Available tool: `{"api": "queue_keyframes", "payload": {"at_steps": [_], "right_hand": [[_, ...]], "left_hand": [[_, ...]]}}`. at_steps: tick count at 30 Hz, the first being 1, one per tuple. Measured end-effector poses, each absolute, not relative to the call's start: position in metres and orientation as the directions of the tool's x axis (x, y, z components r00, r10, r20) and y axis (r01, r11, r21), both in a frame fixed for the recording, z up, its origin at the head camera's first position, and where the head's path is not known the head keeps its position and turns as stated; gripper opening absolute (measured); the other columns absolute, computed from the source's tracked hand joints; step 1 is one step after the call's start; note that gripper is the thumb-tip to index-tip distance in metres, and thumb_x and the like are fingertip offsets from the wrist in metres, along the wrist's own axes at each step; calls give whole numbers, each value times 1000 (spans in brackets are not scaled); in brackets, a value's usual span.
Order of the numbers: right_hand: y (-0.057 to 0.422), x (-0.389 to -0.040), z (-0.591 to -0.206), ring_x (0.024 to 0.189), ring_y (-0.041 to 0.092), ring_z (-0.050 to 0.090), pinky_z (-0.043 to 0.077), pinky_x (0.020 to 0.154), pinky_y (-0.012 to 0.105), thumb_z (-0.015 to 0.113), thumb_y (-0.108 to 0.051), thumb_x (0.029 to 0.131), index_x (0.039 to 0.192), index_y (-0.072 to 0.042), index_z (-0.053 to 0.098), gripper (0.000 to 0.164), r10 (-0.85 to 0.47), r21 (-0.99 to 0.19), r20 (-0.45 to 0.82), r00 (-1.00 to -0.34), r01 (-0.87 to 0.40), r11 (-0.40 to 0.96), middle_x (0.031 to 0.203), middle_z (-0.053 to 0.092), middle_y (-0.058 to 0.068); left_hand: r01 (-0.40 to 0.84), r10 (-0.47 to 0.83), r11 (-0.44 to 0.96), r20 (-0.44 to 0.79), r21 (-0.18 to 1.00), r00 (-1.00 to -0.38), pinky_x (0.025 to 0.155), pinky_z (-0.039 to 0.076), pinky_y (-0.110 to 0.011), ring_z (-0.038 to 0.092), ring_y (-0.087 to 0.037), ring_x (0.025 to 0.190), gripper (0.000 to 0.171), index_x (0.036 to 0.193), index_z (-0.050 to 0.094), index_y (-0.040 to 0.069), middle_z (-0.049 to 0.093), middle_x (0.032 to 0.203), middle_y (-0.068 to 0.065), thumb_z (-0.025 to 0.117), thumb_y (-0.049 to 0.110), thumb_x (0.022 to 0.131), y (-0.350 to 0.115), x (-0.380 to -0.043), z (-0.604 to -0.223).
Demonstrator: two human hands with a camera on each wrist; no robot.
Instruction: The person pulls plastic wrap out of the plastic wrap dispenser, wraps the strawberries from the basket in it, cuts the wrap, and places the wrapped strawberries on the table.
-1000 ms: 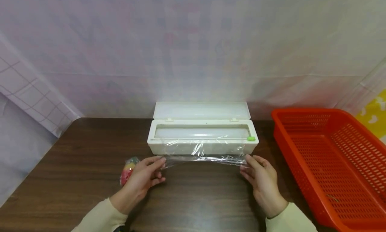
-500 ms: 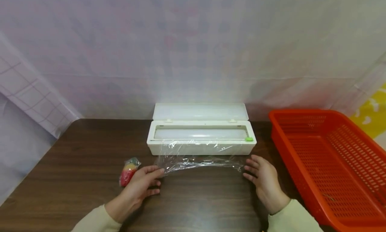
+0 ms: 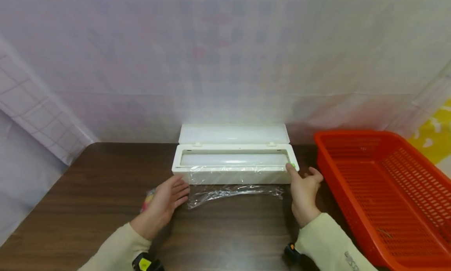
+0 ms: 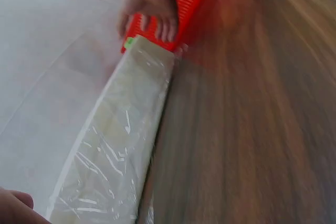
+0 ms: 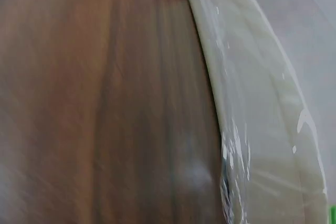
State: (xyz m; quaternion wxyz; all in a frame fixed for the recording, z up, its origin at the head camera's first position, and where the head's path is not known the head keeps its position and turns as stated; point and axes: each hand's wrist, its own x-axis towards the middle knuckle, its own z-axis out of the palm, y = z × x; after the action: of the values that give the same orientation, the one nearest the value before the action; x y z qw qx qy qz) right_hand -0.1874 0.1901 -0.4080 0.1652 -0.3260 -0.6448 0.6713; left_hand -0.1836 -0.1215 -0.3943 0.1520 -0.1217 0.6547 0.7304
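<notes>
A white cling film dispenser (image 3: 230,177) stands at the back of the table with its lid (image 3: 234,134) raised. Clear cling film (image 3: 234,192) drapes over its front, and the crumpled edge lies on the table. My left hand (image 3: 163,202) is beside the dispenser's left front corner, fingers straight and holding nothing. At the other end is my right hand (image 3: 303,194), its thumb next to the green slider (image 3: 293,165) and its fingers spread. Whether the thumb touches the slider cannot be told. Partly behind the left hand lies a red and yellow wrapped item (image 3: 148,200).
A red plastic basket (image 3: 343,196) stands on the right, close to the right hand. The brown wooden table (image 3: 232,235) stretches in front of the dispenser. A pale curtain (image 3: 225,59) hangs behind it.
Both hands have let go of the film, the right one first, and its edge has dropped onto the table. They have moved forward toward the dispenser's ends, the right thumb reaching the slider's side.
</notes>
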Motion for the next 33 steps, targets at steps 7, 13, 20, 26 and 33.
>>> {"api": "queue_keyframes", "payload": {"at_steps": [7,13,20,26,33], "right_hand": [[201,-198,-414,99,25,50,44,76,25,66,-30,87,128,-2,51,52,630,-972,-65,-774,193,136,120,55,18],[202,-197,-416,98,26,51,43,79,27,60,-29,91,123,-2,57,42,635,-967,5,-773,158,200,116,59,18],[184,-181,-412,132,34,27,23,114,43,59,-38,90,140,-2,23,71,679,-982,-187,-710,146,-118,143,25,23],[174,-173,-412,99,24,46,37,90,35,54,-41,92,123,4,47,55,528,-948,-316,-788,238,-211,103,54,6],[180,-180,-413,75,15,53,40,72,31,65,-49,85,103,-1,65,52,506,-950,-308,-806,284,-126,68,60,-16]], "left_hand": [[-378,76,-124,-371,917,-926,111,36,-43,37,-41,136,62,143,22,-14,27,149,-34,39,28,101,-120,-185,-395],[-365,61,-113,-361,924,-931,102,46,-36,51,-33,126,58,141,26,-12,32,147,-33,42,26,100,-117,-187,-398],[-384,41,-21,-383,923,-923,81,48,-28,61,-9,87,37,115,51,0,66,103,-4,52,31,96,-113,-185,-399],[-386,45,25,-387,922,-921,75,45,-26,61,-7,83,39,112,56,5,67,89,8,54,39,94,-110,-187,-396],[-390,-1,-46,-390,920,-921,68,46,-25,60,-7,70,30,86,57,16,61,74,10,55,44,93,-111,-193,-394]]}}
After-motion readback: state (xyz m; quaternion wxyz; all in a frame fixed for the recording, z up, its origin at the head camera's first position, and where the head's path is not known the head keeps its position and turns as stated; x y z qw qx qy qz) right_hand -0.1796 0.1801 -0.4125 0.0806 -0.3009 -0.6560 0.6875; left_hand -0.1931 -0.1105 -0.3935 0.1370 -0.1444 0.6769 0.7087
